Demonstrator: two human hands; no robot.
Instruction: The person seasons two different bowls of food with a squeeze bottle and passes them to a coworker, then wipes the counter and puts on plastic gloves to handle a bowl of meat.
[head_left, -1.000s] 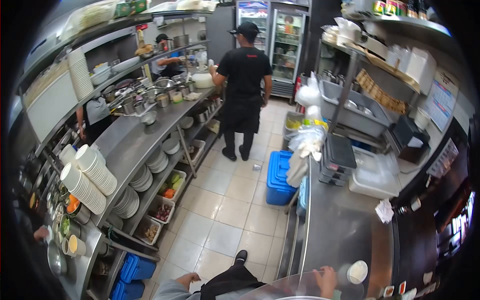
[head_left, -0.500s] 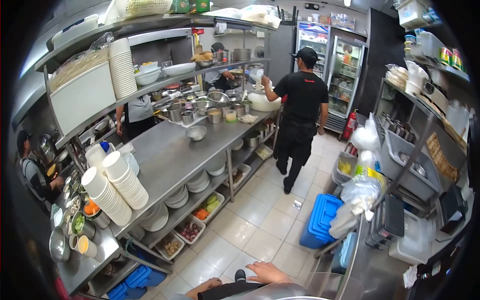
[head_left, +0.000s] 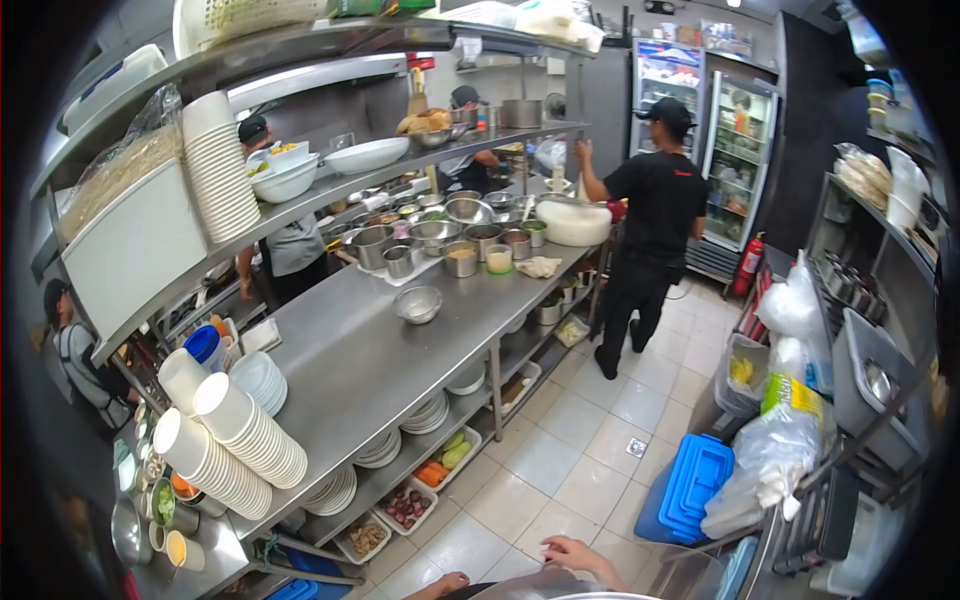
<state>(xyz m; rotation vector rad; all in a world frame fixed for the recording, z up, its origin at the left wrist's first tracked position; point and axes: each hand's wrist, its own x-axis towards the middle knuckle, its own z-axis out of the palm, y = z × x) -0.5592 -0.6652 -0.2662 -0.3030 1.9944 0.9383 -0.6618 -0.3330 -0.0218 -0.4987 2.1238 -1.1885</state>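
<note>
At the bottom edge, my right hand [head_left: 568, 553] hangs in front of my body, fingers loosely bent and apart, holding nothing. Lower and to its left is my left hand [head_left: 447, 586], partly cut off by the frame edge, its fingers mostly hidden. A clear curved plastic piece [head_left: 680, 572] overlaps the view beside my right hand. Beyond both hands lies the tiled floor [head_left: 530, 490]. Nearest on the left are a white bin of ginger-like roots [head_left: 364, 540] and a bin of red onions [head_left: 408, 505] on the low shelf.
A long steel counter [head_left: 330, 350] runs along the left, with stacked paper cups [head_left: 250, 430] and a metal bowl [head_left: 417, 305]. Ahead, a person in black [head_left: 655, 200] stands by the counter. A blue-lidded container [head_left: 690, 490] and plastic bags [head_left: 765, 450] line the right side.
The view has shifted left and forward, so the counter looks closer. My right hand has moved right and lower, with its fingers more bent. The person in black has stepped beside the counter's far end.
</note>
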